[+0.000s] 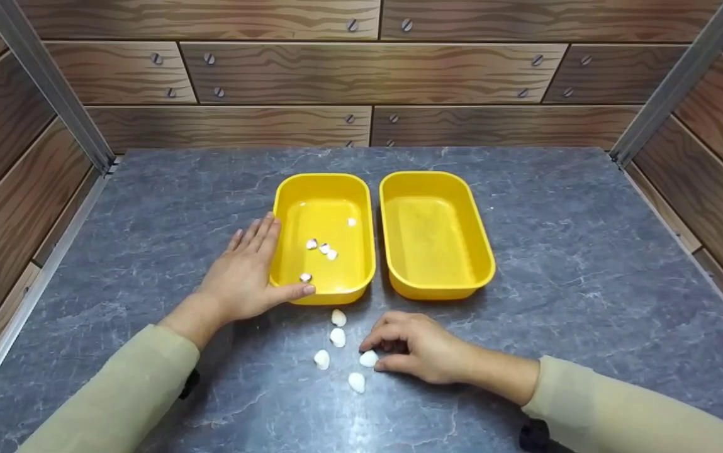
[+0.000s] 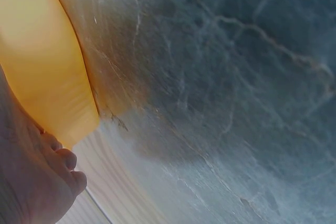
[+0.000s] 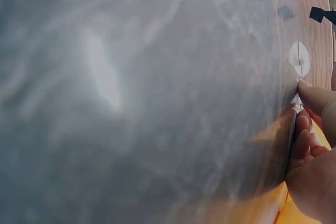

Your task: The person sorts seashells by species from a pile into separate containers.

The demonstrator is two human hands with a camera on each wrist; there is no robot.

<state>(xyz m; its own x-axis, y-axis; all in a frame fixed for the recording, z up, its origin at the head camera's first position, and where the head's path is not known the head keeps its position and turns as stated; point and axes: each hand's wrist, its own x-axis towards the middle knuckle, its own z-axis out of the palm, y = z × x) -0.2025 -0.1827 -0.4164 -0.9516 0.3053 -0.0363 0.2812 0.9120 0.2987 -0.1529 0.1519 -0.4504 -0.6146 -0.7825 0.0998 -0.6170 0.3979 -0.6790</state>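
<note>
shell (image 1: 369, 358), small and white, is found at the fingertips of the right hand (image 1: 421, 348), just above or on the grey table (image 1: 588, 283); whether it has been lifted clear cannot be told. beyond it, away from the body, two yellow trays are set side by side: the gap between them lies almost straight ahead of the shell, with the left tray (image 1: 330, 297) ahead and to the left, the right tray (image 1: 443, 293) ahead and to the right. its long axis cannot be read, part of it being covered by the thumb. it is reached by the right hand, clearly the nearer of the two.

in that hand the shell appears to be pinched between thumb and forefinger, which are bent in close on either side; the other fingers are curled beneath. the left hand (image 1: 238, 277) is held with fingers straight along the outer wall of the left tray, thumb spread away and laid over the front rim. four loose shells (image 1: 337, 337) are left nearby, to the left of the right hand, and small pale pieces (image 1: 325, 249) are seen inside the left tray.
</note>
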